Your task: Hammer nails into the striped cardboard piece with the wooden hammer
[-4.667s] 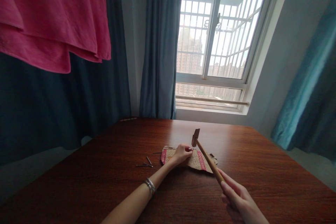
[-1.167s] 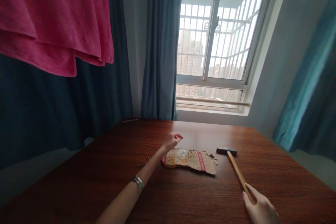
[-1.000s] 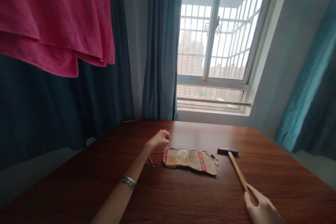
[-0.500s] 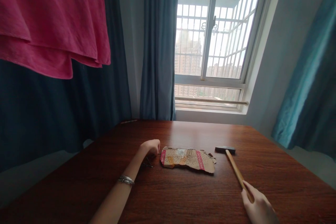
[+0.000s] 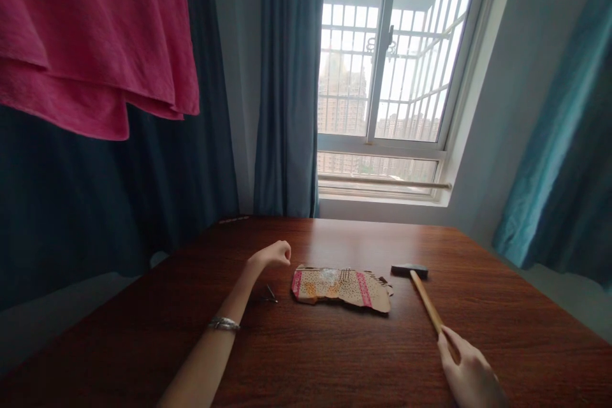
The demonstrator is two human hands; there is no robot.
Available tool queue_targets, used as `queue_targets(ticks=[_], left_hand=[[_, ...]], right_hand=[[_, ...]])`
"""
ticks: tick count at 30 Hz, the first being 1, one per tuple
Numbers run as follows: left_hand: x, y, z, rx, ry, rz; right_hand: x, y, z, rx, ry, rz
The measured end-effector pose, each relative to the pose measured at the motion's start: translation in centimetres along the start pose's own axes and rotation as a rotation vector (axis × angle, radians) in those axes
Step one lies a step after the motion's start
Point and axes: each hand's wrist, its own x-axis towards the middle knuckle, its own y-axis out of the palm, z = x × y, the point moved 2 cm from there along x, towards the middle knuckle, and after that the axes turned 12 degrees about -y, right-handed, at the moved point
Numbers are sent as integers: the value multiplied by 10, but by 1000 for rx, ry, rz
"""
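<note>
A worn piece of cardboard (image 5: 351,290) with pink bands and many small holes lies flat on the wooden table. Several nails (image 5: 345,275) stand upright in a row near its far edge. My left hand (image 5: 276,254), fingers curled closed, hovers just left of the cardboard; anything pinched in it is too small to make out. A few loose nails (image 5: 271,295) lie on the table below that wrist. My right hand (image 5: 466,360) is wrapped round the wooden handle of a hammer (image 5: 427,303), whose dark head rests on the table right of the cardboard.
The brown table (image 5: 335,357) runs up to the wall under a barred window (image 5: 382,76). Blue curtains (image 5: 287,89) hang at both sides. A pink towel (image 5: 95,38) hangs at the upper left. A silver bracelet (image 5: 224,324) circles my left wrist.
My left hand has risen slightly and moved away from the loose nails, which now show more clearly. The right hand and the hammer have stayed nearly still.
</note>
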Motion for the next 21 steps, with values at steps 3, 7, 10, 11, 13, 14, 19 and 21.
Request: queue_targets(ticks=[3, 7, 10, 11, 13, 14, 19, 21], left_hand=[[-4, -11, -16, -222, 144, -59], [-11, -12, -47, -548, 268, -146], [-16, 2, -73, -722, 282, -123], [-18, 9, -81, -760, 282, -106], [-21, 26, -96, -818, 295, -76], [-23, 34, -103, -830, 303, -41], [-29, 67, -122, -830, 349, 78], [-29, 72, -124, -829, 362, 75]], right_hand=[[5, -3, 3, -107, -34, 36], [28, -8, 24, -132, -144, -107], [44, -9, 66, 240, -311, -159], [47, -8, 82, 390, -327, -134], [52, -4, 114, 645, -320, -72], [54, -1, 129, 763, -313, -70], [65, 22, 167, 929, -311, -38], [70, 29, 169, 942, -309, -32]])
